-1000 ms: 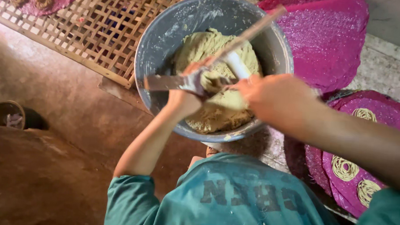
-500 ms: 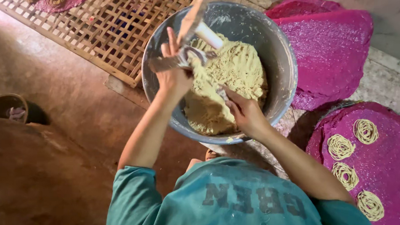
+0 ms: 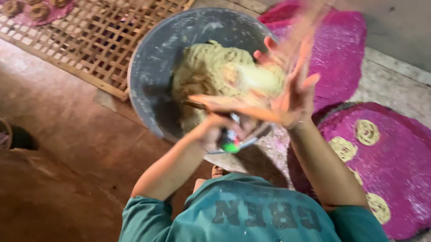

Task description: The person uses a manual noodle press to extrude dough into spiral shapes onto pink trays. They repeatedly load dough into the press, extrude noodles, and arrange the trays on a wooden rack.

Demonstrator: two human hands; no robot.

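Dough, a pale yellow stringy mound [image 3: 213,76], sits in the round grey metal basin [image 3: 154,64], filling its far-right half; the bare grey wall shows on the near-left. Left hand [image 3: 219,133] is closed round a small press tool with a green cap and metal parts [image 3: 231,144], held over the basin's near rim, just below the dough. Right hand [image 3: 291,90] is raised open, fingers spread, blurred, holding nothing, directly above the left grip and over the basin's right edge. Room: tight to the right, where a round magenta mat with yellow coiled pieces [image 3: 400,165] lies near the right forearm; a second magenta mat [image 3: 342,49] lies beyond the right hand. Left of the grip, a woven bamboo lattice tray [image 3: 92,36] butts against the basin; bare brown floor [image 3: 53,127] lies nearer.
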